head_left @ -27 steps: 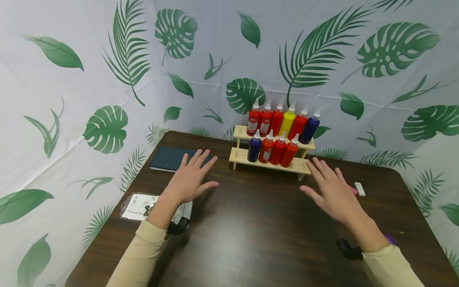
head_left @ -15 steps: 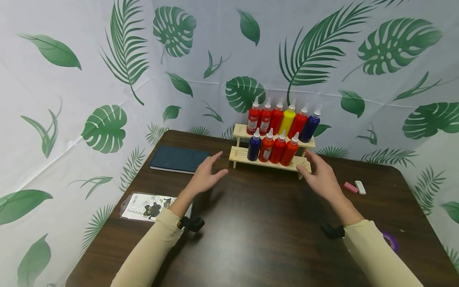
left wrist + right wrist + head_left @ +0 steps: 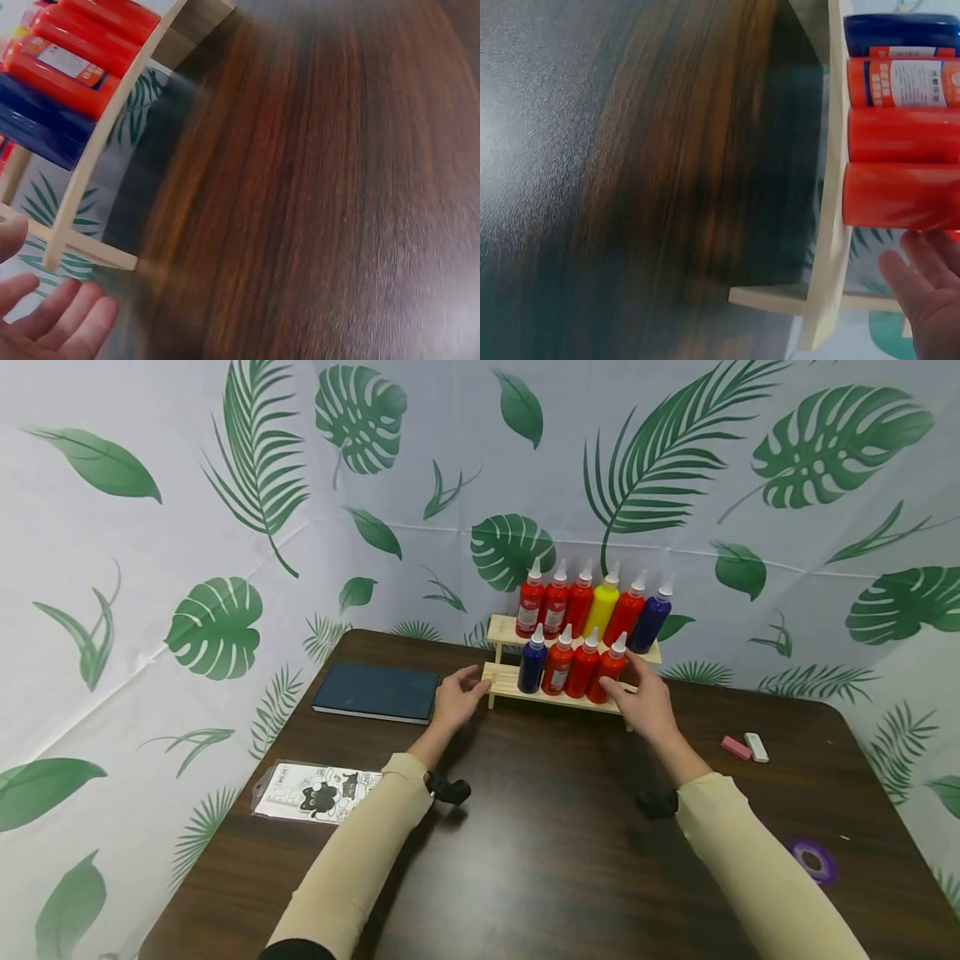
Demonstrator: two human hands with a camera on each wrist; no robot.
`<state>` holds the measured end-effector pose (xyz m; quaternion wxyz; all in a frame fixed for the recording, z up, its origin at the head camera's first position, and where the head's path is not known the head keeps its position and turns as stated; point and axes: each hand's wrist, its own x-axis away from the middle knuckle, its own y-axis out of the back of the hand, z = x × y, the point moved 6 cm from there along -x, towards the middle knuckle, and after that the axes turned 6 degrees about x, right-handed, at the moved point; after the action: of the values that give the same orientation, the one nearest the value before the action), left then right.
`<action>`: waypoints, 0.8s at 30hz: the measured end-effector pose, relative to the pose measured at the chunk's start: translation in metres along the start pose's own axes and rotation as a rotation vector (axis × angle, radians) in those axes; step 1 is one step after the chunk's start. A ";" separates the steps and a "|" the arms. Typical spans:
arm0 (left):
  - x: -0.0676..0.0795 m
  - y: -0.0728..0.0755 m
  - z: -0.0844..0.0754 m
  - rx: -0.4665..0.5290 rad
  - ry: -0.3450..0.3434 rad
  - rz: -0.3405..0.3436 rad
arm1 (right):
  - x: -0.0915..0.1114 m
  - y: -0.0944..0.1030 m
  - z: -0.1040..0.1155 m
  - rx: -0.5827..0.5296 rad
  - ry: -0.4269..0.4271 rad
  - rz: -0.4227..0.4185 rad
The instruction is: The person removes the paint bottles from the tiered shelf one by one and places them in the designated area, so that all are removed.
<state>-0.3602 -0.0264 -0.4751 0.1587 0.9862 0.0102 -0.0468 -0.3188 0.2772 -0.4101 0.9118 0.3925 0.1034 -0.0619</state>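
A two-step wooden rack [image 3: 504,681] stands at the back of the dark table [image 3: 555,860]. It carries several paint bottles: mostly red [image 3: 558,669], one yellow [image 3: 602,607], two blue [image 3: 532,665]. My left hand [image 3: 456,695] is at the rack's left end, fingers relaxed, thumb by the lower shelf. My right hand [image 3: 643,700] is at the right end, fingers beside the last red bottle [image 3: 609,675]. In the left wrist view the left hand's fingers [image 3: 45,322] lie loose just under the rack's post [image 3: 97,172]. In the right wrist view the right hand's fingertips [image 3: 930,289] are next to a red bottle [image 3: 900,195]. Neither hand visibly grips.
A dark notebook [image 3: 375,692] lies left of the rack, and a sticker packet [image 3: 315,792] near the left edge. At the right lie a pink eraser [image 3: 735,747], a white eraser [image 3: 756,747] and a purple tape ring [image 3: 813,858]. Leaf-print cloth walls surround the table.
Both hands have moved forward from mid-table and closed in on the rack's two ends. The rack and bottles have not shifted.
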 end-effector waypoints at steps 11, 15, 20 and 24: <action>-0.007 -0.013 0.010 0.279 0.175 -0.122 | -0.005 -0.003 -0.003 0.051 -0.034 -0.023; -0.007 -0.013 0.011 0.287 0.195 -0.135 | -0.006 -0.003 -0.004 0.064 -0.038 -0.022; -0.008 -0.014 0.015 0.321 0.227 -0.128 | -0.006 -0.004 -0.005 0.070 -0.043 -0.020; -0.008 -0.015 0.018 0.357 0.262 -0.118 | -0.006 -0.004 -0.004 0.067 -0.037 -0.033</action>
<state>-0.3706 -0.0176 -0.4956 -0.0242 0.9939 0.0800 0.0714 -0.3255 0.2778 -0.4140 0.8987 0.4199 0.0910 -0.0878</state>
